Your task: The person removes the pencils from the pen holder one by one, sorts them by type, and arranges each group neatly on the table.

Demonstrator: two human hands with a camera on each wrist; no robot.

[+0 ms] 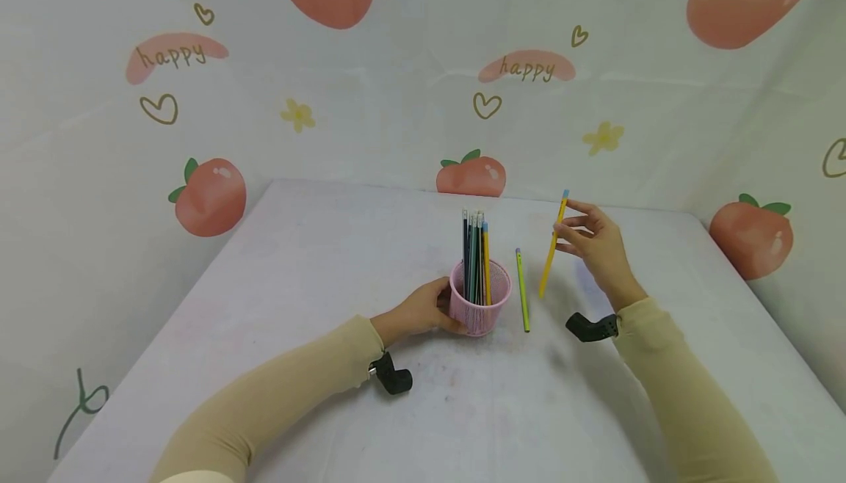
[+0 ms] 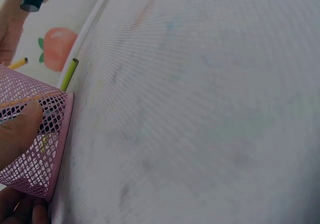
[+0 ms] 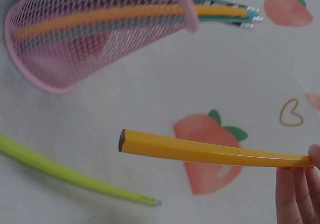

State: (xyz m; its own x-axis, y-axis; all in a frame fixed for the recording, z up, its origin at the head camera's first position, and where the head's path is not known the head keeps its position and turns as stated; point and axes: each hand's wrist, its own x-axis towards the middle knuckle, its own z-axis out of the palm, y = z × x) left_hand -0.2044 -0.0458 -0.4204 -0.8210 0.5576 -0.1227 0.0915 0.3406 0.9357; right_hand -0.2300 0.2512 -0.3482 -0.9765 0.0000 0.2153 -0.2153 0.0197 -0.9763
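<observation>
A pink mesh pencil cup (image 1: pixel 479 319) stands on the table, holding several dark green pencils (image 1: pixel 471 255) and one yellow pencil (image 1: pixel 487 263). My left hand (image 1: pixel 423 308) grips the cup from its left side; in the left wrist view the thumb (image 2: pixel 22 129) presses on the mesh. My right hand (image 1: pixel 595 241) pinches another yellow pencil (image 1: pixel 553 248) near its blue-tipped upper end, to the right of the cup and above the table. The unsharpened lower end shows in the right wrist view. Between cup and right hand lies a lime green pencil (image 1: pixel 523 292) on the table.
The table (image 1: pixel 330 248) has a whitish cover with faint smudges. Behind it hangs a white backdrop (image 1: pixel 396 101) printed with peaches, hearts and flowers. Black wrist cameras (image 1: pixel 391 376) are fixed at both sleeves.
</observation>
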